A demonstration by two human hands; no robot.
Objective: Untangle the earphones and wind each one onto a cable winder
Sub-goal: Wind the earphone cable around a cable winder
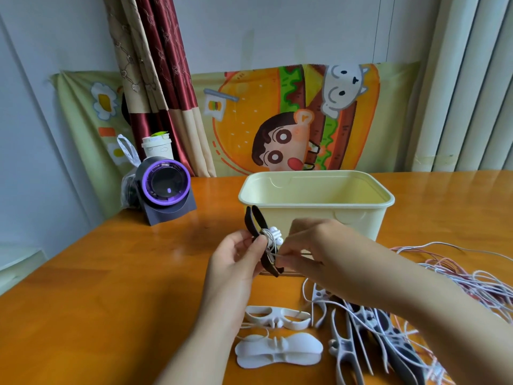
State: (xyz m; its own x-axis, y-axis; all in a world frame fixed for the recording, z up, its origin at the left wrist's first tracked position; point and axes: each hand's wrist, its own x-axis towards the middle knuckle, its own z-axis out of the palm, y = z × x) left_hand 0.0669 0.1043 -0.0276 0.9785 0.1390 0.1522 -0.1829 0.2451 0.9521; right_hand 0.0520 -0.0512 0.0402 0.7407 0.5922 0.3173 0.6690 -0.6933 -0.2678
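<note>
My left hand (238,257) pinches a black cable winder (256,220) at its middle, held upright above the table. White earphone cable is wound around its waist, and two white earbuds (275,232) stick out on its right side. My right hand (313,251) grips a taut stretch of that white cable (294,254) beside the winder's lower half. A tangle of white and pink earphone cables (477,276) lies at the right. Two white winders (277,318) lie flat near me, and several more winders (361,337) are piled to their right.
A pale yellow plastic tub (358,215) stands open right behind my hands. A black and purple round device (166,187) sits at the back left with a white cup (156,147) and a plastic bag behind it. The orange wooden table (111,287) ends at the left.
</note>
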